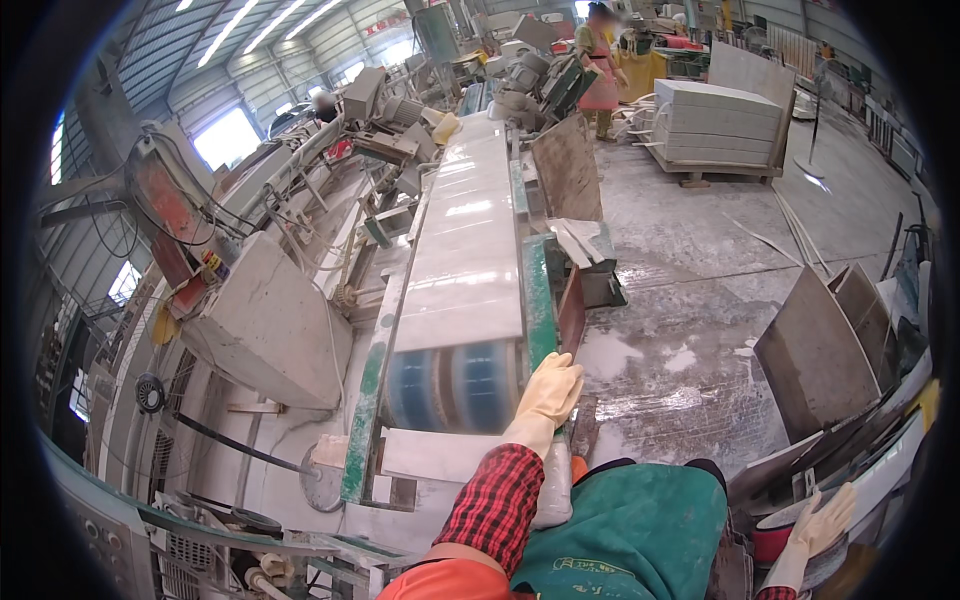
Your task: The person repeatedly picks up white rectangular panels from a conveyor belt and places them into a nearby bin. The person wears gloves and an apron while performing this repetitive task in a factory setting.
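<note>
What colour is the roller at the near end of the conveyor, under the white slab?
The roller is blue with paler bands; the head view shows it, beside the left hand.

At about eleven o'clock from you, a red banner sign (386, 22) with pale markings hangs high under the shed roof, a long horizontal strip. At nine o'clock, a small red and yellow label (211, 266) sits on the side of the grey machine housing (268, 325). You have no packages or screens clearly in view.
</note>
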Motion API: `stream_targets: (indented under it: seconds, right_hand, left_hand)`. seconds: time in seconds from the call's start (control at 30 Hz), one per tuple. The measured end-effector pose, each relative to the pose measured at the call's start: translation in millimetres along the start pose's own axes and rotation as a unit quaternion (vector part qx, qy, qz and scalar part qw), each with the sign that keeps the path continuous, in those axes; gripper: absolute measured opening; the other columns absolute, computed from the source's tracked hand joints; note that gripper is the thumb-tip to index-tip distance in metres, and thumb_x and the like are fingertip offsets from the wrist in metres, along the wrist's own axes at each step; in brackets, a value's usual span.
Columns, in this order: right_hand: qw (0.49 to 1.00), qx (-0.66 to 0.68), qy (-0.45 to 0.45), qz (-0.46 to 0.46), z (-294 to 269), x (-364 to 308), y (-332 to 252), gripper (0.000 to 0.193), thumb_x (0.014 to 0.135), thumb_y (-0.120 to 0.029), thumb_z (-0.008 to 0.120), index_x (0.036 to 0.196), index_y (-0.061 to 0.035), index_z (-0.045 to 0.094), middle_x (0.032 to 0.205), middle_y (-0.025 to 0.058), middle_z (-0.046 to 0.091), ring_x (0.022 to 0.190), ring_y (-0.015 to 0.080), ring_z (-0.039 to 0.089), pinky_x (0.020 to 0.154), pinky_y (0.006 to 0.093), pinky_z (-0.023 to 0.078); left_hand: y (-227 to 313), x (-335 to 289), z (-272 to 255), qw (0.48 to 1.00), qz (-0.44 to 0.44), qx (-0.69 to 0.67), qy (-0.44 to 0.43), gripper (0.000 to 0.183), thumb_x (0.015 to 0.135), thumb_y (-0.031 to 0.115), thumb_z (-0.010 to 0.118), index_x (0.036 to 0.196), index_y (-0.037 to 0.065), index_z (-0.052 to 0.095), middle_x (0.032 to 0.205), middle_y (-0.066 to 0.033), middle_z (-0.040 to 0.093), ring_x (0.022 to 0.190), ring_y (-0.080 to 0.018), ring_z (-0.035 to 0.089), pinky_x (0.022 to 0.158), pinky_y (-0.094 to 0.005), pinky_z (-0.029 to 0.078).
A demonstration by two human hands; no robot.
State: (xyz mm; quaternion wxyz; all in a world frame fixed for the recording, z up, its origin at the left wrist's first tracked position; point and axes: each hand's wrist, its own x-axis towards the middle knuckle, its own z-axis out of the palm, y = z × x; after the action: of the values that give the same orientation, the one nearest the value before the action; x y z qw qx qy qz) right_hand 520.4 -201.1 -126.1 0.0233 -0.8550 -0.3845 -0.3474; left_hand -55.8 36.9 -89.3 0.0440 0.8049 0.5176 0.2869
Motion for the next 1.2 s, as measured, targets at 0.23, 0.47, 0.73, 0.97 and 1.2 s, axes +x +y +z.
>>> stream_targets:
  seconds: [0.23, 0.47, 0.73, 0.97, 1.2]
  right_hand:
    - [0.999, -0.026, -0.035, -0.014, -5, -6, 1, 0.064, 0.100, -0.039, 0.048, 0.153, -0.0065, 0.034, 0.155, 0.0156, 0.039, 0.142, 0.0325, 0.037, 0.118, 0.0417, 0.029]
    - [0.981, 0.041, -0.161, 0.095, 14, 72, 60, 0.068, 0.095, -0.046, 0.058, 0.147, -0.0043, 0.043, 0.145, 0.0200, 0.049, 0.132, 0.0355, 0.048, 0.109, 0.0447, 0.038]
    - [0.920, 0.214, -0.245, 0.220, 113, 70, 108, 0.081, 0.087, -0.059, 0.060, 0.149, -0.0122, 0.041, 0.147, 0.0224, 0.045, 0.132, 0.0387, 0.046, 0.107, 0.0488, 0.039]
    - [0.725, 0.524, -0.198, 0.402, 106, 82, 138, 0.085, 0.083, -0.058, 0.064, 0.151, -0.0126, 0.039, 0.150, 0.0168, 0.042, 0.136, 0.0320, 0.041, 0.106, 0.0464, 0.038]
    - [0.511, 0.660, -0.138, 0.533, -35, 135, 116, 0.090, 0.079, -0.057, 0.067, 0.151, -0.0131, 0.038, 0.151, 0.0117, 0.041, 0.139, 0.0263, 0.036, 0.106, 0.0439, 0.037]
  left_hand:
    - [2, -1, -4, 1.000, -0.009, 0.002, -0.017, 0.008, 0.085, 0.011, 0.061, 0.088, 0.003, 0.061, 0.093, -0.0150, 0.056, 0.098, -0.0355, 0.054, 0.088, -0.0420, 0.046]
    - [-7, -2, 4, 1.000, -0.009, -0.023, 0.019, 0.009, 0.086, 0.012, 0.062, 0.086, 0.003, 0.063, 0.092, -0.0162, 0.060, 0.098, -0.0366, 0.058, 0.094, -0.0429, 0.046]
    - [-10, -5, 5, 0.998, -0.018, -0.050, 0.025, 0.014, 0.087, 0.011, 0.061, 0.096, 0.001, 0.065, 0.108, -0.0229, 0.062, 0.110, -0.0409, 0.055, 0.100, -0.0443, 0.043]
    - [-10, -5, 3, 0.998, -0.031, -0.056, -0.002, 0.018, 0.089, 0.013, 0.061, 0.101, 0.001, 0.066, 0.112, -0.0243, 0.062, 0.111, -0.0408, 0.056, 0.103, -0.0451, 0.043]
    - [4, 2, 2, 0.994, 0.019, -0.061, 0.089, 0.008, 0.087, 0.012, 0.062, 0.087, 0.004, 0.065, 0.088, -0.0153, 0.059, 0.096, -0.0349, 0.058, 0.091, -0.0423, 0.046]
